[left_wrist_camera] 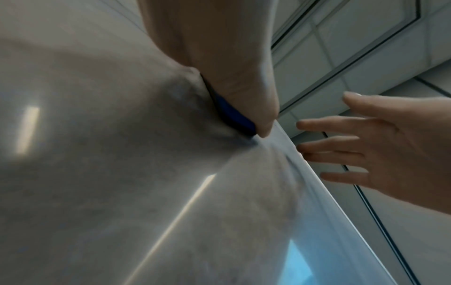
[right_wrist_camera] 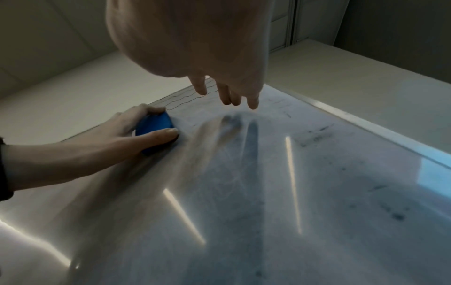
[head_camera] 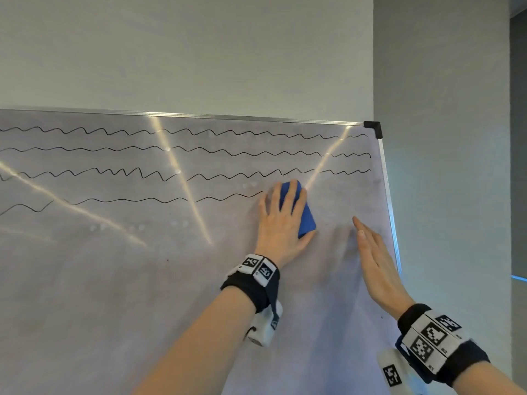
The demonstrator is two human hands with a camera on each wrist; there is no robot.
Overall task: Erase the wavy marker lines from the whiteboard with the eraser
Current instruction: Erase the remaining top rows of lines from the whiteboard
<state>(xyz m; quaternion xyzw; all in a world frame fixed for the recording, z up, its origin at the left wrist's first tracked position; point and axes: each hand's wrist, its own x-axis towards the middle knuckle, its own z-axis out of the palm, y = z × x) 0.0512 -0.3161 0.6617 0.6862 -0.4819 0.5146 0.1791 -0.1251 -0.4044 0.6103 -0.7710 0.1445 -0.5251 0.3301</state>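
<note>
A blue eraser (head_camera: 305,216) lies flat against the whiteboard (head_camera: 142,280), and my left hand (head_camera: 281,220) grips it, fingers over its top and thumb along its right side. The eraser (right_wrist_camera: 153,125) sits at the right end of the fourth wavy line (head_camera: 159,199). Above it run three longer wavy black lines (head_camera: 199,151) across the board. To the right of the eraser the fourth line is gone. My right hand (head_camera: 373,258) hovers near the board's right edge with straight fingers, holding nothing. In the left wrist view the eraser (left_wrist_camera: 234,115) shows under my thumb.
The board's metal frame (head_camera: 389,201) and black corner cap (head_camera: 373,128) lie just right of my right hand. A grey wall (head_camera: 442,166) stands behind. Bright light streaks (head_camera: 182,178) and faint smudges mark the board's lower part.
</note>
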